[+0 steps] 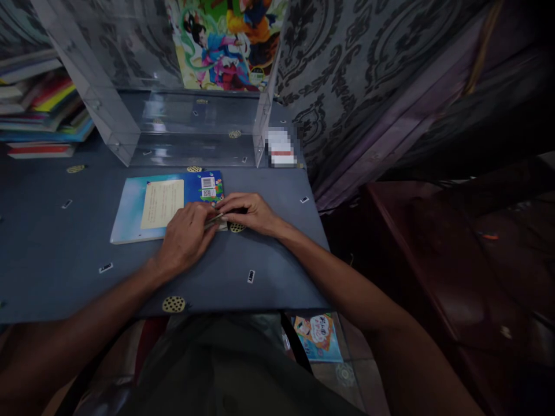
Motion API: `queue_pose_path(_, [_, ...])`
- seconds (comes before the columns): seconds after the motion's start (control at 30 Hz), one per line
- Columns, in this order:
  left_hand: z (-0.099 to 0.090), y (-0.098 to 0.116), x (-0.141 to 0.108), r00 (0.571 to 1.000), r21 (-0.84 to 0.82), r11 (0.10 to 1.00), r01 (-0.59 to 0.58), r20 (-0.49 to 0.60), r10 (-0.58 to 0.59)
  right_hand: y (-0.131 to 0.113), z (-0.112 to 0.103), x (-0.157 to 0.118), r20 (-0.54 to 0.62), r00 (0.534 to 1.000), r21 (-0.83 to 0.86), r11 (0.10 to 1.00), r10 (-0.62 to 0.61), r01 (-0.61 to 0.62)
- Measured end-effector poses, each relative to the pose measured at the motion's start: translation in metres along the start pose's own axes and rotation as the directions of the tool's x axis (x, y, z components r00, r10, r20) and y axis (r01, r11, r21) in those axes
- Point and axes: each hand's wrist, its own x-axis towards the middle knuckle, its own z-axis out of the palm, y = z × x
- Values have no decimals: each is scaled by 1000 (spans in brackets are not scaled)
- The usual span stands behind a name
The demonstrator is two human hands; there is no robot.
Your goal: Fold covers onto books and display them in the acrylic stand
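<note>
A closed-looking book [130,199] with a blue cover lies on the table, a cream text panel and a barcode facing up. My left hand [186,234] rests over its lower right part, fingers bent and closed at the edge. My right hand [249,212] comes in from the right, thumb and fingers pinched together at the book's right corner. A thin pale edge shows between the two hands, seemingly a raised corner of the book. My fingers partly hide that corner, so its exact shape cannot be made out.
Behind the book stands a clear acrylic rack [193,147] with a colourful picture book [225,49] in it. Stacked books [41,110] are at the left. A blurred white item [281,147] sits right of the rack. Another book [318,338] lies below the table [277,271].
</note>
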Motion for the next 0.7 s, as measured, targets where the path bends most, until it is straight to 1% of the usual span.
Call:
queue_pose_path(0.13, [-1, -3, 3, 999, 85, 996, -41, 20, 40, -3, 1, 0, -12, 1000, -2, 1000, 2, -2])
queue_pose_path(0.23, [-5, 0, 1, 998, 128, 990, -56, -6, 58, -5, 2, 0, -18, 1000, -13, 1000, 18, -19])
queue_pose_path(0.33, [-13, 9, -11, 993, 187, 976, -114, -16, 119, -5, 3, 1, -20, 1000, -24, 1000, 12, -12])
queue_pose_path(0.4, [-19, 17, -21, 989, 136, 980, -143, 45, 138, -6, 3, 1, -24, 1000, -27, 1000, 13, -14])
queue_pose_path(0.43, [-22, 21, -26, 988, 62, 990, -127, 96, 121, -6, 3, 1, -26, 1000, -25, 1000, 18, -19])
queue_pose_path(0.47, [-24, 25, -31, 984, -37, 996, -82, 155, 87, -7, 3, 1, -28, 999, -22, 999, 22, -22])
queue_pose_path(0.5, [-26, 28, -34, 974, -145, 989, -7, 223, 39, -7, 3, 1, -30, 999, -18, 1000, 23, -23])
queue_pose_path(0.57, [-30, 32, -36, 935, -322, 932, 168, 351, -48, -8, 3, 1, -32, 999, -11, 1000, 19, -20])
queue_pose_path(0.63, [-35, 35, -34, 911, -399, 875, 275, 400, -104, -8, 3, 1, -32, 999, -11, 1000, 20, -21])
queue_pose_path(0.7, [-43, 37, -29, 901, -424, 849, 314, 415, -126, -8, 3, 1, -39, 999, -13, 999, 29, -29])
